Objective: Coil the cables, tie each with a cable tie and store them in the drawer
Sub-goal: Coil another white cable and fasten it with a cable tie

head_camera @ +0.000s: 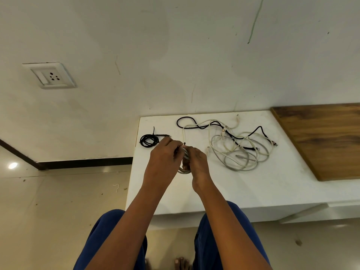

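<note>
Hands busy on white cable coil at front of counter

Both hands meet over the white counter [243, 184], close to its left front part. Left hand [162, 159] has fingers curled round the top of a white cable coil [185, 170]; right hand [196, 162] grips the same coil from the other side, thumb & fingers bent in. Coil loops hang out below, btwn the two palms. A small black cable tie [184, 143] shows right at the fingertips, on top of the coil; can't tell if it's cinched or which hand pinches it. A thin white lead runs up from the coil toward the back of the counter.

Black cable coil [149, 140] lies on the counter's left edge, just beyond the left hand, w/ a tie tail sticking up from it. Loose tangle of cables [239, 149], white, grey and black ones mixed, sits to the right of the hands, near but not touching them.

Wooden board [321, 141] lies at the far right, well apart from the tangle. Wall socket [49, 76] is on the wall upper left. Blue trousers [109, 236] and bare toes show at the bottom. Drawer not visible
</note>
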